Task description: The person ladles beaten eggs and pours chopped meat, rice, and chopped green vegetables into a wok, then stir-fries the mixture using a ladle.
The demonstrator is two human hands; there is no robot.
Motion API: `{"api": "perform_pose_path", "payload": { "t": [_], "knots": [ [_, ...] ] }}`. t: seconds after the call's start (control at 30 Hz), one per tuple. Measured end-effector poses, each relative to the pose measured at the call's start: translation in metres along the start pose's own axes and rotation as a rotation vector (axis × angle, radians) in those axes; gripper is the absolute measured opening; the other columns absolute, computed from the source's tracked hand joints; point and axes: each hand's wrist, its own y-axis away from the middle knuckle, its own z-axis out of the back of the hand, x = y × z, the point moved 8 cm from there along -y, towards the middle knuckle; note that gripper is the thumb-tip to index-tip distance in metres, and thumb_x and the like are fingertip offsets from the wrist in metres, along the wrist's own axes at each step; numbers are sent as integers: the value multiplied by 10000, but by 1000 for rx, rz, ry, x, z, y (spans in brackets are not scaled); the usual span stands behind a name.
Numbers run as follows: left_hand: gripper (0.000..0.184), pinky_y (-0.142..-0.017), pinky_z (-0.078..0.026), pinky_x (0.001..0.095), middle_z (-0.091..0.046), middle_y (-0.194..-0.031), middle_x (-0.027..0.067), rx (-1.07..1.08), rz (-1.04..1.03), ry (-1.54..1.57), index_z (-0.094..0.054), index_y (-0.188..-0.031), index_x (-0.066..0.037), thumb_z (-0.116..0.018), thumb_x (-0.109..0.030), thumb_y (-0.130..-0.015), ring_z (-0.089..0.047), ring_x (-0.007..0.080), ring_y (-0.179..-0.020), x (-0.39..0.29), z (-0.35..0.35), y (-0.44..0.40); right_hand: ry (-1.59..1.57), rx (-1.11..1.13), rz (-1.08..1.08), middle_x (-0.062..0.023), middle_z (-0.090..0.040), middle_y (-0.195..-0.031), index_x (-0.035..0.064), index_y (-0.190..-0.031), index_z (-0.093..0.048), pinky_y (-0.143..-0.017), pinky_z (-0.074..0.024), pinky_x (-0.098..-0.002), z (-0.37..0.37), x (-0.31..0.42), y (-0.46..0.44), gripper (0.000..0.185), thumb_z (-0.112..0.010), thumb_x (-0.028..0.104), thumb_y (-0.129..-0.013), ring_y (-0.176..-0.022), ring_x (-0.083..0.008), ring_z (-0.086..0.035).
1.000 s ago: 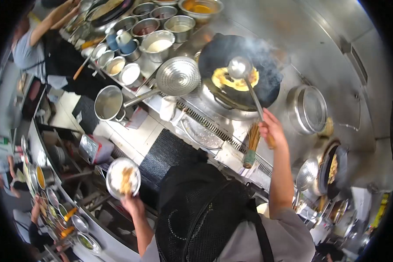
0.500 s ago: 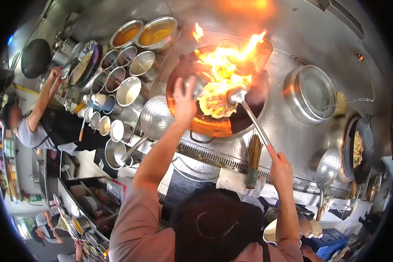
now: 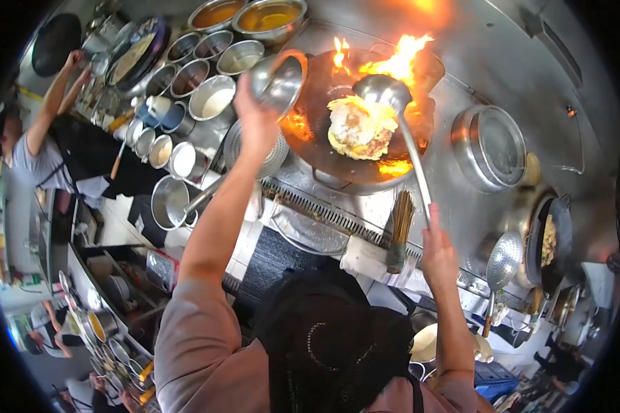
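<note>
My left hand (image 3: 256, 117) is shut on a steel bowl (image 3: 281, 86), tilted on its side at the wok's left rim. My right hand (image 3: 439, 258) grips the long handle of a ladle (image 3: 383, 92), its round head above the far side of the food. Brownish-yellow food (image 3: 362, 131) with a white patch on top sits in the middle of a large wok (image 3: 317, 162). Flames (image 3: 401, 58) rise at the wok's back, and smaller fire glows along its side. What the food is made of, I cannot tell.
Steel pots of sauces (image 3: 213, 96) crowd the left counter, beside a perforated strainer (image 3: 275, 155). A bamboo brush (image 3: 400, 234) lies in front of the wok. On the right are a lidded pot (image 3: 492, 148) and another strainer (image 3: 505, 261). A co-worker (image 3: 45, 151) stands at far left.
My left hand has drawn the bowl back from over the wok to its left side. The ladle head has lifted away toward the back. A white patch now shows on the food.
</note>
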Motion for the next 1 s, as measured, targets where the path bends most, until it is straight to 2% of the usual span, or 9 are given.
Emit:
{"api": "perform_pose_path", "payload": {
  "t": [0.07, 0.23, 0.3, 0.5, 0.53, 0.57, 0.7, 0.83, 1.0],
  "knots": [
    [827, -1072, -353, 371, -332, -1446, 184, -96, 703, 618, -203, -1499, -85, -418, 163, -740, -379, 297, -1317, 45, 68, 56, 148, 141, 7, -189, -638, -845, 248, -1493, -336, -635, -496, -512, -29, 4, -6, 560, -511, 192, -965, -679, -418, -625],
    [521, -770, -519, 341, -591, -1170, 98, -212, 944, 170, -413, -1382, -53, -549, -48, -879, -607, 214, -980, 184, 315, 343, -281, 344, 10, -259, -653, -802, 214, -1510, -280, -667, -489, -494, -22, 33, -31, 592, -487, 160, -958, -663, -413, -619],
    [241, -846, -508, 383, -641, -1012, 122, -588, 1138, 322, -608, -1078, 73, -550, -21, -864, -622, 254, -958, 122, 407, 438, -181, 255, 2, -264, -655, -810, 189, -1507, -289, -671, -497, -474, -32, 54, -28, 596, -498, 158, -950, -664, -395, -628],
    [358, -826, -537, 397, -609, -1099, 199, -1439, 1284, -54, -531, -1140, 131, -528, -116, -880, -611, 292, -964, -69, 570, 838, -143, 496, -110, -261, -654, -1024, 87, -1490, -318, -728, -526, -416, -78, 58, -63, 611, -523, 156, -918, -739, -360, -659],
    [386, -826, -538, 400, -621, -1097, 198, -1452, 1396, -397, -536, -1152, 153, -533, -110, -871, -601, 281, -994, -127, 567, 836, -274, 515, -3, -250, -645, -1088, 70, -1485, -325, -757, -529, -413, -91, 48, -74, 608, -519, 157, -916, -803, -344, -669],
    [411, -773, -547, 358, -653, -1021, 168, -942, 1417, -999, -557, -1167, 125, -568, -147, -860, -606, 228, -980, -149, 606, 929, -258, 520, 5, -250, -645, -1088, 70, -1485, -325, -757, -529, -413, -105, 39, -81, 608, -519, 157, -916, -803, -344, -669],
    [407, -745, -548, 381, -655, -1010, 169, -949, 1938, -1222, -563, -1129, 112, -586, -193, -860, -619, 250, -937, -241, 586, 981, 28, -58, 531, -156, -640, -1058, 80, -1451, -405, -789, -504, -403, -129, 2, -147, 520, -507, 174, -950, -1011, -233, -611],
    [411, -717, -548, 405, -657, -1000, 170, -745, 2035, -1320, -569, -1090, 99, -604, -240, -860, -632, 272, -894, -255, 609, 972, -112, 324, -84, -220, -670, -1064, 115, -1429, -444, -756, -502, -437, -20, 89, -105, 459, -476, 224, -984, -879, -358, -656],
    [425, -682, -549, 434, -660, -987, 172, -607, 2125, -1364, -577, -1041, 83, -627, -298, -860, -648, 300, -840, -253, 617, 950, 141, 18, 211, -147, -626, -785, 116, -1431, -442, -530, -487, -382, -57, 43, -28, 458, -469, 249, -994, -594, -208, -574]
  ]
}}
